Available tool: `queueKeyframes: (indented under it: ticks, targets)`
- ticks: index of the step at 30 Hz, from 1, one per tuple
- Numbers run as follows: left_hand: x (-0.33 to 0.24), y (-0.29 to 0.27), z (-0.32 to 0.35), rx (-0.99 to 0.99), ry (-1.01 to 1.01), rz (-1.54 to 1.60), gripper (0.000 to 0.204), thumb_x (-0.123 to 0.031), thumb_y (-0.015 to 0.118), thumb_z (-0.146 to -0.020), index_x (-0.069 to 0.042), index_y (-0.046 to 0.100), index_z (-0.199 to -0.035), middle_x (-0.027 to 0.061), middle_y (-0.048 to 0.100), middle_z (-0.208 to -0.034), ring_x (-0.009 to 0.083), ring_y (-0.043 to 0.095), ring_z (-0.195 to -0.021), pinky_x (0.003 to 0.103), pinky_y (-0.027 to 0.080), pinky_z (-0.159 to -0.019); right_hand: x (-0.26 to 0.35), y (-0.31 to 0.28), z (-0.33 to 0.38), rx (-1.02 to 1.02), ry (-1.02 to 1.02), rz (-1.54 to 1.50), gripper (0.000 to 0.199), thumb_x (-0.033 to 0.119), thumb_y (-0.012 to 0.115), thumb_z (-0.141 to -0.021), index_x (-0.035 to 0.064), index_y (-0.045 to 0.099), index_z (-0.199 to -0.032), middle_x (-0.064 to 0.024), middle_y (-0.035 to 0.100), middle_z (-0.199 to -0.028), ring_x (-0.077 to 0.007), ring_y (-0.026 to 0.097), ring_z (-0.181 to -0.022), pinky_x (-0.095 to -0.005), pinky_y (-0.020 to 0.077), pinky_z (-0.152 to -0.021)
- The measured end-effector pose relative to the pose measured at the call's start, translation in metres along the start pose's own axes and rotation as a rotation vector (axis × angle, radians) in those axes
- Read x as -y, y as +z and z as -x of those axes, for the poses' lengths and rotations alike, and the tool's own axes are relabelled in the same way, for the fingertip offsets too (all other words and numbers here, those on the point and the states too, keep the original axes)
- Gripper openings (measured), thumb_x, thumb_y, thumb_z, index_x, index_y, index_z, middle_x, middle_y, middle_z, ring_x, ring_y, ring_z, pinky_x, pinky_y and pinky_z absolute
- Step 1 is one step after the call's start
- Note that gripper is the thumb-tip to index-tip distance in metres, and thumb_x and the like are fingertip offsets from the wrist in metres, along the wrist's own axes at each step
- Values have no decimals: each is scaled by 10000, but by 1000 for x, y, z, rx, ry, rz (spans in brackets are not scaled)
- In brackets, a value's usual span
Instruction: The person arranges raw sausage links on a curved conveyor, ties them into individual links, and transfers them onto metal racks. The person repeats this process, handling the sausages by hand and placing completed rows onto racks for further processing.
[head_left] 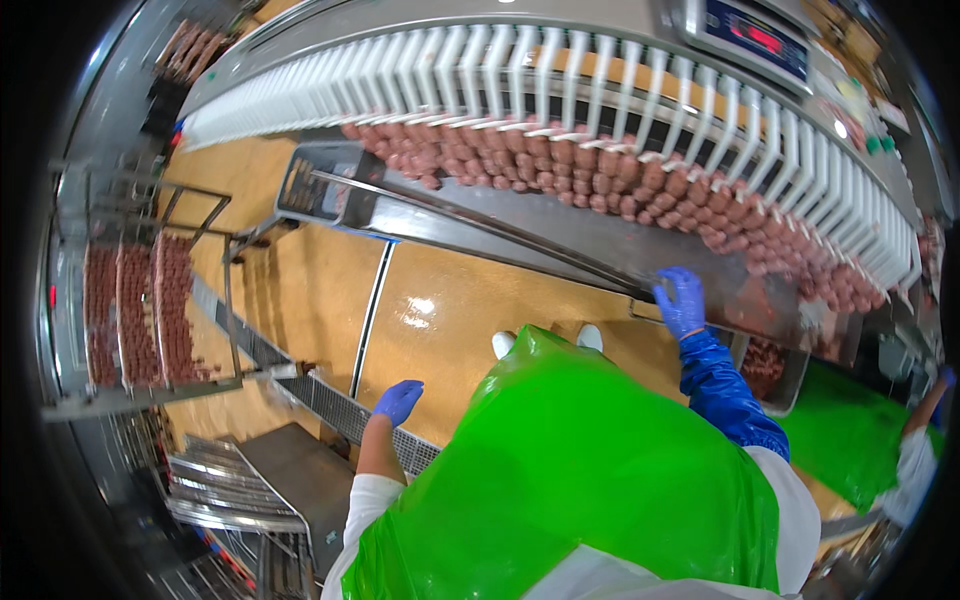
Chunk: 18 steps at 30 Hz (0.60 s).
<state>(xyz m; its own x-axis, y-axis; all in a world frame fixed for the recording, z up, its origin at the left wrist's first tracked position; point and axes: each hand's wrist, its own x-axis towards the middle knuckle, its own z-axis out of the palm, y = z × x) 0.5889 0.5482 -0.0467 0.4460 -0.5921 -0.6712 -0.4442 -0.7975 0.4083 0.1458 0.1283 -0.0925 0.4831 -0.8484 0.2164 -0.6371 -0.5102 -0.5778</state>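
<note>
My right hand (680,303), in a purple glove, is closed around the near end of a long metal rod (480,231). The rod slants away to the far left, over a metal trough and a grey crate (322,183). Beyond it, linked sausages (600,175) hang in dense loops from a curved row of white plastic hooks (470,65). My left hand (399,401), gloved too, hangs above the floor at my side. Its fingers are loosely extended, and nothing shows in them.
At left stands a metal rack (150,395) with hanging sausages. Several metal sticks (235,490) lie on a cart near my left arm. A floor grate (340,405) crosses behind. A bin of meat (762,368) and a co-worker's green apron (840,435) are at right.
</note>
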Motion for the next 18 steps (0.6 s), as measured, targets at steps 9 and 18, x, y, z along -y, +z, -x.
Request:
queueKeyframes:
  ticks: [9, 18]
  targets:
    - [120, -70, -7, -237, -48, 245, 366, -285, 532, -924, -34, 608, -1179, 150, 626, -1183, 264, 578, -1123, 343, 432, -965, 136, 197, -133, 419, -159, 137, 467, 302, 687, -753, 77, 594, -1152, -173, 612, -1081, -364, 567, -1041, -448, 453, -905]
    - [169, -212, -57, -291, 16, 999, 392, -263, 532, -945, -34, 543, -1263, 109, 579, -1246, 223, 537, -1169, 360, 436, -952, 249, 209, -175, 678, -15, 270, 339, 264, 581, -753, 111, 621, -1052, -186, 658, -890, -375, 629, -847, -450, 504, -764]
